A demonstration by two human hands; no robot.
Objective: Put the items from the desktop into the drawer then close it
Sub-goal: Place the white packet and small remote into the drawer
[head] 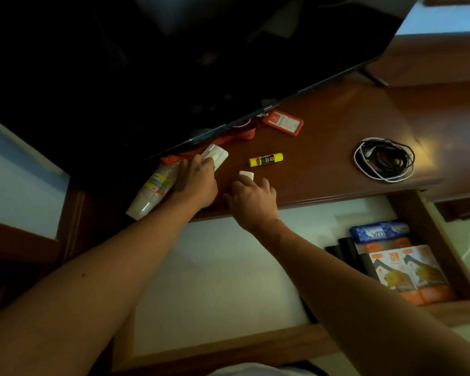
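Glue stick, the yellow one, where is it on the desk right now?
The glue stick lies flat on the wooden desktop near the middle of the head view, just beyond the right hand, with the coiled cables farther right.

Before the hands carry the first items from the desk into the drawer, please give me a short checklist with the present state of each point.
1. Drawer open: ok.
2. Free space on its white bottom: ok, boxes only at the right.
3. Left hand grips the white box: ok.
4. Right hand has the small white item: cannot tell, fingers only reach it.
5. Glue stick and coiled cables collected: not ok, on the desk.
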